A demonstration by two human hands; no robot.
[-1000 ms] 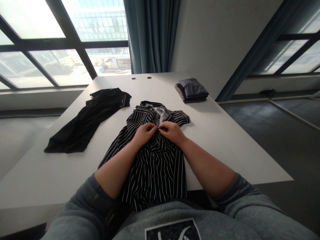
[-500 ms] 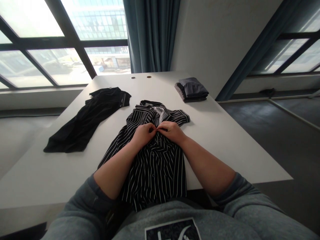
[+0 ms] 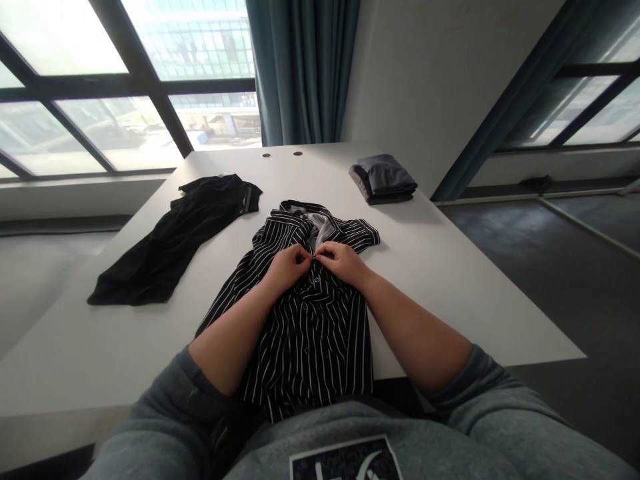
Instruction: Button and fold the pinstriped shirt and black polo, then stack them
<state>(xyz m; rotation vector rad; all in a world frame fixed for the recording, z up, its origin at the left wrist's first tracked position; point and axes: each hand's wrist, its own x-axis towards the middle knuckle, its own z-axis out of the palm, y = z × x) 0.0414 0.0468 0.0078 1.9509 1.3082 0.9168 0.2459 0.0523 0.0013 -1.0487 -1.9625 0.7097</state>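
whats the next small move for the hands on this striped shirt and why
Probably finish fastening at the spot where the hands meet, drawing the two edges together: the left hand and right hand pinch the front of the black striped shirt just below the collar, and the placket below them already looks closed.

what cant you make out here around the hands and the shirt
All from the head view:
What the left hand and right hand touch on the black striped shirt: their fingers cover it.
The shirt's lower end: hidden behind the grey sweatshirt.
The grey fabric at the collar: partly covered by the shirt, too little shows to identify it.
The folded grey stack: its folds hide how many pieces it holds.
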